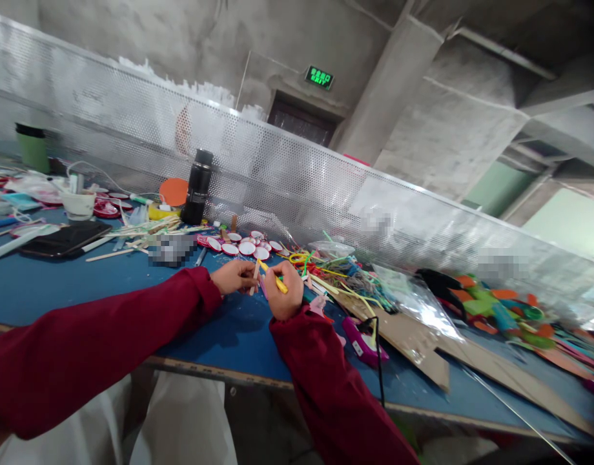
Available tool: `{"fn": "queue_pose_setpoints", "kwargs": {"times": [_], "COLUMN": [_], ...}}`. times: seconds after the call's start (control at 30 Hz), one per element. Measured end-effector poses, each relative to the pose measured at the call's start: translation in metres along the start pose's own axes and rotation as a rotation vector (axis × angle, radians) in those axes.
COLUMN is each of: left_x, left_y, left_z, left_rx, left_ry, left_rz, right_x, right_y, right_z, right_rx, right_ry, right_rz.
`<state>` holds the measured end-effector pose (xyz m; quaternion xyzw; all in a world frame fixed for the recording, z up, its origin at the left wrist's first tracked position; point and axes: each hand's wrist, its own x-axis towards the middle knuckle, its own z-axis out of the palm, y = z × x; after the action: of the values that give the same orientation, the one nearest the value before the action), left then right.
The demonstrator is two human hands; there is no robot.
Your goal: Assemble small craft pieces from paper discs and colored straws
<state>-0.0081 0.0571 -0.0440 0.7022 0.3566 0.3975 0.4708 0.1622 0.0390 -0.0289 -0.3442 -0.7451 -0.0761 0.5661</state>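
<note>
Over the blue tabletop [204,329], my left hand [235,278] pinches a short wooden craft stick [254,278], held upright. My right hand [286,290] is closed round a yellow pen [280,284], its tip close to the stick's upper end; whether they touch I cannot tell. A thin purple piece shows between the hands, too small to name. Just beyond them lie several round white discs with red rims [247,248]. Right of my right hand sits a tangle of coloured cords [345,274].
A black bottle [197,187] stands by the perforated metal screen [287,174]. On the left are a dark tray-like object [64,240], a white cup [79,205] and loose sticks. To the right lie cardboard [413,339], a purple device [365,342] with a black cord, and colourful pieces [510,313].
</note>
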Motion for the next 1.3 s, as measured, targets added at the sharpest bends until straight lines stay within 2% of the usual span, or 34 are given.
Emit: {"fn": "queue_pose_setpoints", "kwargs": {"times": [0.7, 0.83, 1.3], "left_x": [-0.0005, -0.0007, 0.0001], "left_y": [0.0004, 0.0005, -0.0004], "left_z": [-0.0003, -0.0005, -0.0008], "left_rx": [0.031, 0.044, 0.020], "left_ry": [-0.014, -0.014, -0.014], "left_rz": [0.011, 0.011, 0.009], "right_x": [-0.0001, -0.0005, -0.0001], "right_y": [0.0004, 0.0013, 0.0006], "right_z": [0.0001, 0.0004, 0.0000], "right_rx": [0.027, 0.033, 0.017], "right_ry": [-0.008, -0.044, -0.011], "right_rz": [0.002, -0.014, 0.010]}}
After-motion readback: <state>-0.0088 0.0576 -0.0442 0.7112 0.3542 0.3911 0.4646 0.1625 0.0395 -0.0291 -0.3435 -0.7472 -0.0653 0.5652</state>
